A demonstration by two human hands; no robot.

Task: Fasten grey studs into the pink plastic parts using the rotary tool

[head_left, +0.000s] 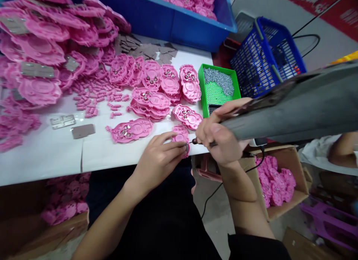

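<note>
At the table's front edge, my left hand (pixel 163 155) holds down a small pink plastic part (pixel 179 133), its fingers pressed on the part's near end. My right hand (pixel 220 137) is wrapped round a long grey power screwdriver (pixel 291 111), which reaches away to the right. Its dark tip (pixel 193 141) points left at my left fingertips; whether it touches the part cannot be made out. Just beyond lie pink casings (pixel 188 116) with shiny metal pieces, and another casing (pixel 131 130) rests to the left. A green tray (pixel 205 100) of small screws stands behind my right hand.
Pink casings (pixel 41 47) are heaped at the left of the white table (pixel 112 155), beside small pink pegs (pixel 92 96). A blue bin (pixel 179 27) stands at the back, a blue basket (pixel 251 59) at right. Below right is a cardboard box (pixel 299 178); a cable hangs nearby.
</note>
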